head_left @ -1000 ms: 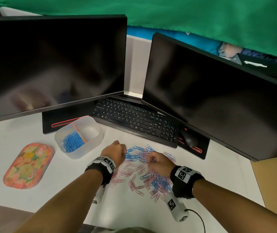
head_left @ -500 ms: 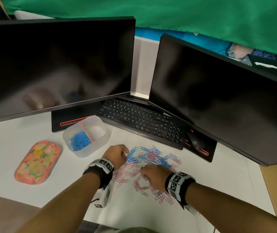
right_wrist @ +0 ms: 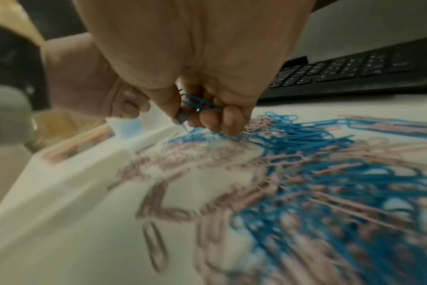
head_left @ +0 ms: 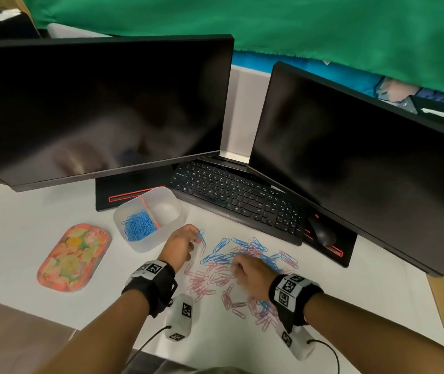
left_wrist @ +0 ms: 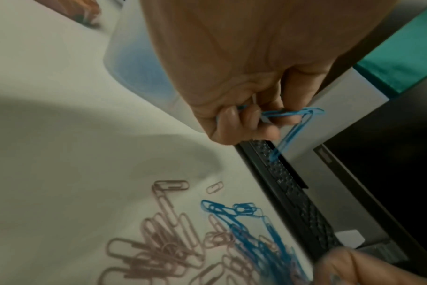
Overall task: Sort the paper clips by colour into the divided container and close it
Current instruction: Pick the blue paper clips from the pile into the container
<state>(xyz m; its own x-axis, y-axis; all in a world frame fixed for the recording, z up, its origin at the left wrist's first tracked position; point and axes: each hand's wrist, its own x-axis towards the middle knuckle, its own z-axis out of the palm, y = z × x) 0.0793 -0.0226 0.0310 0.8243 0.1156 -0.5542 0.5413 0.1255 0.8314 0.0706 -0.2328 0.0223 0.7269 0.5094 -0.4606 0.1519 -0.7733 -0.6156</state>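
- While we work at the white desk (head_left: 26,211), our left hand (head_left: 179,245) pinches linked blue clips (left_wrist: 293,123), lifted just beside the divided container (head_left: 161,238).
- Our right hand (head_left: 251,275) curls its fingers around a small bunch of blue clips (right_wrist: 195,104), low over the mixed pile of pink and blue paper clips (head_left: 231,268).
- We see the container's left compartment holding blue clips (head_left: 138,225); its right compartment looks bare.
- We see the floral lid (head_left: 73,256) lying left of the container, apart from it.
- Beyond the pile sits a black keyboard (head_left: 239,201).
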